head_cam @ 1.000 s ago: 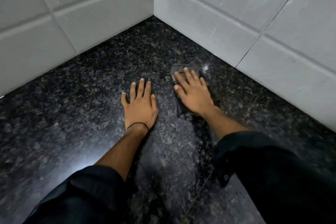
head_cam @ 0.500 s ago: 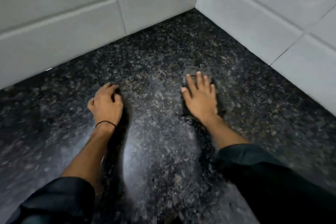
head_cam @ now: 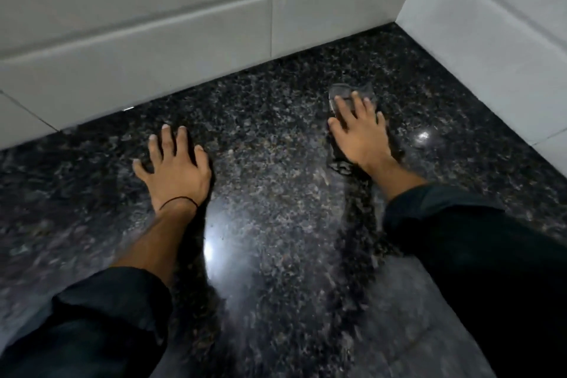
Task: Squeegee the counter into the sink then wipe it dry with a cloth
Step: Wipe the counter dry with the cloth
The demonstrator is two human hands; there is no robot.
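The cloth (head_cam: 349,92), a dark grey rag, lies flat on the speckled black stone tabletop (head_cam: 276,193), toward its back right corner and a little in from the right edge. Most of it is covered: the right hand (head_cam: 360,135) lies palm down on top of it, fingers straight and spread, pressing rather than gripping. A strip of the cloth shows beyond the fingertips on the side toward the back edge, and a crumpled scrap shows beside the wrist on the near side.

The left hand (head_cam: 176,172) is well apart from the cloth, nearer the back edge toward the left. It is spread wide with the fingers slightly arched, their tips on the stone, and it holds nothing. A thin black band (head_cam: 178,201) circles that wrist.

Both forearms come in from the near edge in dark sleeves (head_cam: 92,316) pushed up above the wrists. Between the arms a bright patch of reflected light (head_cam: 208,248) sits on the stone, with a smaller glint to the right of the cloth.

Pale tiled walls (head_cam: 153,40) rise along the back and right edges — they meet at the corner.
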